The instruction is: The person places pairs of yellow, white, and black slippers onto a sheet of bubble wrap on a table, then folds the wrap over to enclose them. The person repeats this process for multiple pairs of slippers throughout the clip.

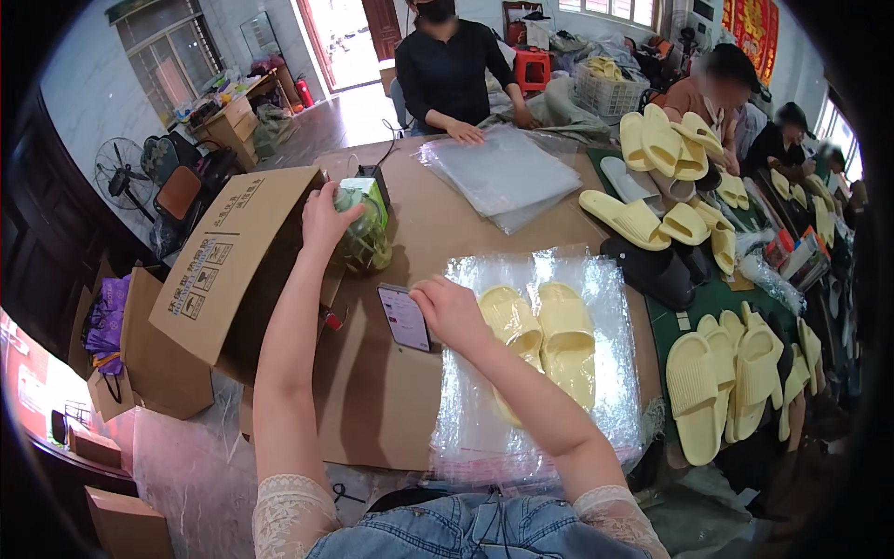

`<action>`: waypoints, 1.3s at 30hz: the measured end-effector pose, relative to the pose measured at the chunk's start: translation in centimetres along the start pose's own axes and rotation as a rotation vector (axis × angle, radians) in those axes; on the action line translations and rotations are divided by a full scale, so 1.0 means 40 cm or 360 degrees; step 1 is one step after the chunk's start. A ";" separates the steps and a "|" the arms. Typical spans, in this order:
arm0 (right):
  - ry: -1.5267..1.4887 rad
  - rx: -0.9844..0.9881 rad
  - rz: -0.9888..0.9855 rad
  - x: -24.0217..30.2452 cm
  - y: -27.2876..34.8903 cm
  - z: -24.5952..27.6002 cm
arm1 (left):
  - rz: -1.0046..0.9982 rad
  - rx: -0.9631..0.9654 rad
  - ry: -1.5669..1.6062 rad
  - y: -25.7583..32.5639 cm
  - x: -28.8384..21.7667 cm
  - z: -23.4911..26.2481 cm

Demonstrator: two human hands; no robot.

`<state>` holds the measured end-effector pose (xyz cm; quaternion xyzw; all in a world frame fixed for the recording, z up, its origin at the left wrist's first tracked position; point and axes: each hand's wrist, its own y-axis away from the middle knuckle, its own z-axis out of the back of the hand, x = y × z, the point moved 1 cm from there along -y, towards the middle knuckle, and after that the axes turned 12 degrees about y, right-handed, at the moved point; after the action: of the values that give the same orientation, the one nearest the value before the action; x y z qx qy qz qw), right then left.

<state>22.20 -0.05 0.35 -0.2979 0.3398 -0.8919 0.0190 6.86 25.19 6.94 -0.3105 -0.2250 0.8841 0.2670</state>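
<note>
My left hand (326, 222) grips the top of a clear jar (365, 238) with greenish contents, which stands on the cardboard-covered table. A green and white box (371, 189) is just behind the jar. My right hand (449, 315) pinches the upper right edge of a smartphone (404, 320) with its screen lit. Beneath my right forearm, a pair of pale yellow slippers (566, 340) lies on a stack of clear plastic bags (610, 391). My forearm covers part of the left slipper.
An open cardboard carton (237, 247) stands beside my left forearm. More clear bags (507, 172) lie at the far side, under the hand of a person in black (452, 70). Several yellow slippers (694, 382) crowd the green table on the right, where other people sit.
</note>
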 end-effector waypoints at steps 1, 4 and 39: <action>0.0016 -0.0005 0.0018 -0.004 -0.010 -0.006 | -0.0014 -0.0034 0.0040 0.014 -0.011 0.004; 0.0051 -0.0020 0.0081 -0.019 -0.041 -0.036 | 0.0096 -0.0229 0.0356 0.099 -0.024 0.031; 0.0362 0.0036 0.0159 0.037 -0.325 -0.347 | 0.0009 -0.0050 0.0832 0.797 -0.059 0.001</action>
<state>15.62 17.84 0.95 -0.1773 0.3441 -0.9216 0.0280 -2.20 -0.39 -9.98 -0.5332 -0.1612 0.7709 0.3088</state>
